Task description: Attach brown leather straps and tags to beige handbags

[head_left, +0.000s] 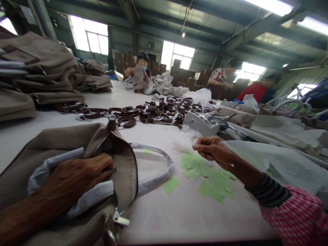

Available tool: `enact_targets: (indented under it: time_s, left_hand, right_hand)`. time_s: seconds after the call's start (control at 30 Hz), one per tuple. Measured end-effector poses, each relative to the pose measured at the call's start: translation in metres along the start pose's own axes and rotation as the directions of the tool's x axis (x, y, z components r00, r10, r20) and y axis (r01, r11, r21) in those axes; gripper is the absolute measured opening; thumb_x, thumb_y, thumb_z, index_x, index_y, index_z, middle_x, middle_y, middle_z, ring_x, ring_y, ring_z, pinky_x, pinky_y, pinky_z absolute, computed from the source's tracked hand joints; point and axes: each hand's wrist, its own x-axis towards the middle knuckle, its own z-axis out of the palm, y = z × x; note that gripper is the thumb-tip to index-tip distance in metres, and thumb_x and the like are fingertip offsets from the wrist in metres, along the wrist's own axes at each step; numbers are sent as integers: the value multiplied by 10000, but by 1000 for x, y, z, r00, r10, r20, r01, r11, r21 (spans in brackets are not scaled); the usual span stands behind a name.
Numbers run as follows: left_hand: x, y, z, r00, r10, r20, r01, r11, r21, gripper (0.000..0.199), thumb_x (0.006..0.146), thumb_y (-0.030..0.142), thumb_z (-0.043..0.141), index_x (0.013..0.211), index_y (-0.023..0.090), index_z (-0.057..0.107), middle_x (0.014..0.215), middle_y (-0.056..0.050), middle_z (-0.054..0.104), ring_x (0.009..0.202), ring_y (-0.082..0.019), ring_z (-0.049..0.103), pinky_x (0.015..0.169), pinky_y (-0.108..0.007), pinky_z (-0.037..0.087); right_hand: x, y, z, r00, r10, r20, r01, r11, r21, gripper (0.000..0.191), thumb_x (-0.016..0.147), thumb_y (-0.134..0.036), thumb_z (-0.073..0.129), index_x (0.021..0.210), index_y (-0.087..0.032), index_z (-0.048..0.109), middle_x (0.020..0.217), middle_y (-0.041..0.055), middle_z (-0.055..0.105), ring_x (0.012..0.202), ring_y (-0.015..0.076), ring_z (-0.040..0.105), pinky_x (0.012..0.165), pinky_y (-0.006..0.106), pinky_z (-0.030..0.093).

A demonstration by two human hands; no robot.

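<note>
A brown ribbed handbag (pixel 64 136) lies on the table at the left, its zipped mouth gaping to the right. My left hand (pixel 84 174) reaches across the bag between the ends of a white-wrapped handle (pixel 96 196), fingers curled on the edge of the opening beside a small metal piece (pixel 114 169). The other wrapped handle (pixel 167 167) loops out over the table. Over a heap of small clear plastic pieces (pixel 186 140), my right hand (pixel 212 148) is closed in a pinch; what sits between the fingertips is too small to tell. Green paper slips (pixel 215 181) are scattered below it.
Coiled brown straps (pixel 159 111) lie across the middle of the table, near a grey-white box-like object (pixel 201 123). Brown bags are piled high (pixel 43 68) at the left. More bags and white sheets (pixel 287 133) cover the right side. Several people work at the far side.
</note>
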Motion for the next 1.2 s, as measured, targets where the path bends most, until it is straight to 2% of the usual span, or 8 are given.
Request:
enact_targets:
  time_s: [0.1, 0.17, 0.3, 0.5, 0.7, 0.87, 1.07, 1.2]
  left_hand:
    - [1, -4, 4, 997, 40, -62, -43, 998, -43, 306, 1137, 266, 412, 1161, 190, 707, 1206, -57, 739, 1089, -265, 722, 855, -330, 475]
    - [3, -8, 10, 985, 95, -146, -107, 991, -77, 257, 1111, 260, 471, 1152, 199, 717, 1184, -41, 748, 1063, -256, 721, 828, -316, 468]
    - [7, -14, 21, 954, 156, -254, -167, 986, -23, 230, 1099, 282, 506, 1134, 208, 720, 1153, -44, 750, 1006, -248, 720, 737, -315, 417]
    - [14, -17, 32, 924, 211, -319, -183, 976, 115, 270, 1083, 171, 420, 1008, 177, 680, 988, -83, 725, 867, -256, 705, 642, -353, 314]
    - [18, -20, 33, 936, 153, -316, -152, 988, 28, 202, 1043, 183, 448, 989, 171, 643, 978, -80, 740, 864, -256, 709, 662, -352, 320]
    - [20, -18, 24, 950, 150, -274, -174, 983, -66, 175, 1029, 259, 465, 917, 198, 585, 903, -65, 723, 809, -243, 685, 694, -363, 335]
    - [15, -15, 21, 955, 96, -281, -137, 982, -130, 150, 1001, 262, 491, 892, 198, 571, 892, -68, 716, 805, -255, 669, 714, -365, 341]
    - [10, -13, 15, 965, 36, -260, -95, 971, -219, 126, 993, 263, 549, 894, 196, 588, 876, -42, 709, 801, -232, 652, 732, -348, 369]
  right_hand:
    - [-26, -11, 18, 940, 60, 337, -38, 997, -70, 357, 805, -468, 855, 740, -149, 709, 612, 2, 584, 509, 86, 451, 487, 219, 325]
    - [-36, -15, 33, 921, 1, 390, 64, 986, -154, 289, 849, -410, 840, 731, -163, 747, 712, 19, 624, 631, 109, 522, 574, 227, 396]
    - [-31, -19, 67, 926, -185, 328, 264, 940, -215, 231, 911, -352, 791, 743, -194, 784, 809, 29, 652, 756, 137, 556, 645, 236, 416]
    - [0, -38, 107, 880, -279, 384, 395, 880, -266, 160, 918, -272, 688, 927, -172, 813, 672, -17, 599, 608, 90, 460, 554, 222, 307]
    - [44, -38, 92, 912, -382, 151, 405, 900, -162, 166, 827, -281, 693, 783, -133, 754, 711, 13, 669, 659, 105, 549, 613, 213, 392]
    - [55, -26, 90, 922, -310, 233, 348, 926, -145, 214, 809, -314, 689, 818, -124, 787, 678, 22, 670, 611, 119, 565, 588, 222, 424]
    - [74, -32, 97, 902, -417, 114, 431, 853, -295, 96, 820, -180, 656, 852, -138, 737, 673, -1, 671, 558, 99, 563, 548, 197, 373]
    - [107, -28, 105, 894, -378, 240, 441, 836, -327, 73, 775, -76, 683, 744, -132, 718, 698, 15, 694, 639, 126, 629, 612, 208, 428]
